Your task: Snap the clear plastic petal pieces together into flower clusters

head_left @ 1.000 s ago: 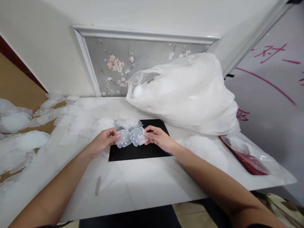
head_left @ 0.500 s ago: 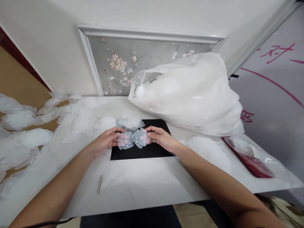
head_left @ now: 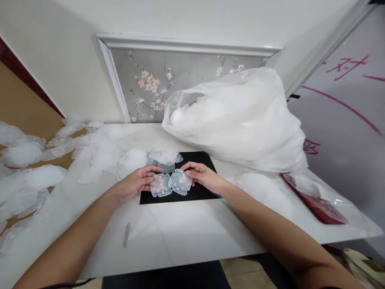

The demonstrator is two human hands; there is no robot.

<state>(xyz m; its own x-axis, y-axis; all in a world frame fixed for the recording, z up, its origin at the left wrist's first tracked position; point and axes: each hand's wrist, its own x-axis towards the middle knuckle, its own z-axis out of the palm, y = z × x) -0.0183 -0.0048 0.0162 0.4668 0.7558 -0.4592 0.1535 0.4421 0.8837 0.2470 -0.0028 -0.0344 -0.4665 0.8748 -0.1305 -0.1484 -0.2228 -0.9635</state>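
My left hand (head_left: 138,182) is closed on a translucent plastic piece (head_left: 161,186), roughly square with rounded, notched edges and small white dots. A second piece (head_left: 180,182) of the same kind is pinched at its upper right in my right hand (head_left: 202,176). The two pieces touch or slightly overlap at their inner edges, above a black mat (head_left: 180,197). At the back of the mat, just beyond my fingers, lies a small pile of similar pieces (head_left: 164,157). The fingers behind the pieces show only dimly through the plastic.
A large white plastic bag (head_left: 240,120), its mouth facing left, lies behind the mat. Heaps of translucent pieces (head_left: 102,152) spread across the left, with another pile (head_left: 258,190) at right. A red item in clear plastic (head_left: 315,200) rests near the right edge. Tape (head_left: 126,235) marks the tabletop.
Both hands have come slightly nearer to me with the two pieces. The right piece has turned, and the left forefinger has stretched out over the pile's front edge.
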